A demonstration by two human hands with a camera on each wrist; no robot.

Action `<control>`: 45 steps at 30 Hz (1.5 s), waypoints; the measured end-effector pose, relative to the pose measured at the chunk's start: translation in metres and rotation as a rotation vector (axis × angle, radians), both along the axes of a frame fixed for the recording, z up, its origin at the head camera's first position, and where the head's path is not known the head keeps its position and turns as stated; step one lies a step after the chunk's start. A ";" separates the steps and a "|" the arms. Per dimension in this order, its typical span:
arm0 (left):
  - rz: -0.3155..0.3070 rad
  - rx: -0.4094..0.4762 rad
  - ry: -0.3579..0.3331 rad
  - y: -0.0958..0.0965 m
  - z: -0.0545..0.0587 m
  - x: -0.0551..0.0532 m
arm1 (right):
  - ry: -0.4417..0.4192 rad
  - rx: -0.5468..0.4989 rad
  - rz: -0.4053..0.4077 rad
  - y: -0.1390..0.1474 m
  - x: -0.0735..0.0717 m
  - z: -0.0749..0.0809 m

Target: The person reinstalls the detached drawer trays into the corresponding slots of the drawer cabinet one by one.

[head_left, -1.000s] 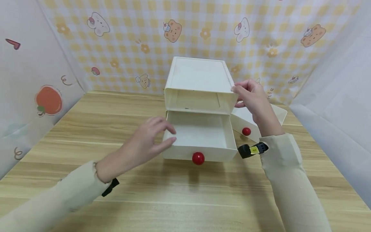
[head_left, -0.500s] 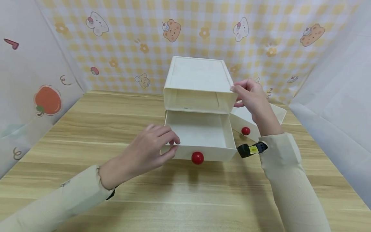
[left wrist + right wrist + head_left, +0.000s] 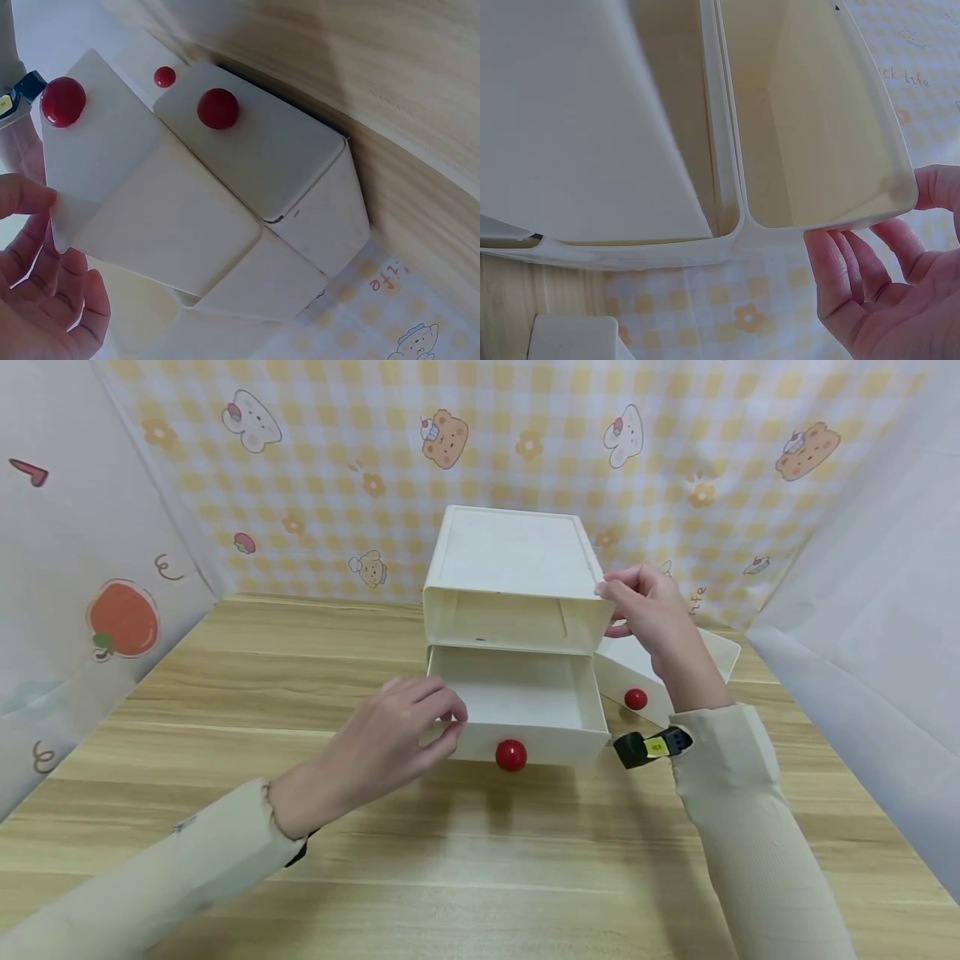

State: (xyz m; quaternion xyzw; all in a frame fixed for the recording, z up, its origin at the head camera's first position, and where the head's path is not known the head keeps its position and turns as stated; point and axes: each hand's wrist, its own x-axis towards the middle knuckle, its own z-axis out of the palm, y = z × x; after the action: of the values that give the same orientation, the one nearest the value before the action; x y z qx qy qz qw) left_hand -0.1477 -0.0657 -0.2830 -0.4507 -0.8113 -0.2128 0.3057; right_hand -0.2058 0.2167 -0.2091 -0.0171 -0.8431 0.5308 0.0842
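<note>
A white cabinet (image 3: pixel 517 552) stands with its top compartment vacant in the middle of the head view. Below that compartment a white drawer (image 3: pixel 532 743) with a round red knob (image 3: pixel 512 756) is pulled partway out. My left hand (image 3: pixel 393 731) pinches the upper edge of this drawer's front near its left corner; the left wrist view shows thumb and fingers there. With my right hand (image 3: pixel 652 610) I hold the upper right front edge of the cabinet, thumb on top and fingers against the side. Beneath the pulled drawer sits a closed drawer (image 3: pixel 277 150) with its own red knob (image 3: pixel 218 109).
A separate white drawer (image 3: pixel 660 706) with a red knob (image 3: pixel 636 698) lies on the wooden table (image 3: pixel 450 877), to the right of the cabinet and partly behind my right wrist. Behind the cabinet hangs a yellow checked cloth (image 3: pixel 315 485).
My left hand came down onto the drawer's front edge and closed its fingers there. The drawer then slid slightly inward. My right hand stayed on the cabinet edge.
</note>
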 end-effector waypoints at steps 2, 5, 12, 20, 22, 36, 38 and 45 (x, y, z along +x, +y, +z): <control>0.005 0.002 0.006 0.001 0.001 -0.003 | 0.001 -0.005 0.003 0.000 0.000 0.000; 0.008 0.005 0.016 0.003 0.001 -0.010 | 0.006 -0.009 0.007 0.000 0.000 0.000; 0.036 0.005 -0.007 0.005 0.002 -0.018 | 0.012 -0.017 0.003 0.000 0.000 0.000; 0.043 -0.066 0.140 0.009 -0.001 -0.005 | 0.008 -0.010 0.003 0.000 0.000 0.000; 0.039 -0.099 0.154 0.011 -0.005 0.002 | 0.011 -0.006 0.000 0.000 0.000 0.000; 0.191 -0.261 -0.060 0.023 -0.029 0.007 | 0.017 -0.014 -0.006 0.000 0.001 -0.002; 0.199 -0.261 -0.068 0.024 -0.029 0.005 | 0.017 -0.017 -0.005 0.000 0.001 -0.002; 0.237 -0.259 -0.105 0.028 -0.029 -0.012 | 0.017 -0.019 -0.001 0.000 0.001 -0.002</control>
State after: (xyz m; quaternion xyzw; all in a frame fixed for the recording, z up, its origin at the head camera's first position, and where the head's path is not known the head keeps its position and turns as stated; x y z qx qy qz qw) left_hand -0.1594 -0.0382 -0.3124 -0.3758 -0.8942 -0.0920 0.2252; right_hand -0.2049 0.2171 -0.2109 -0.0137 -0.8373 0.5389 0.0915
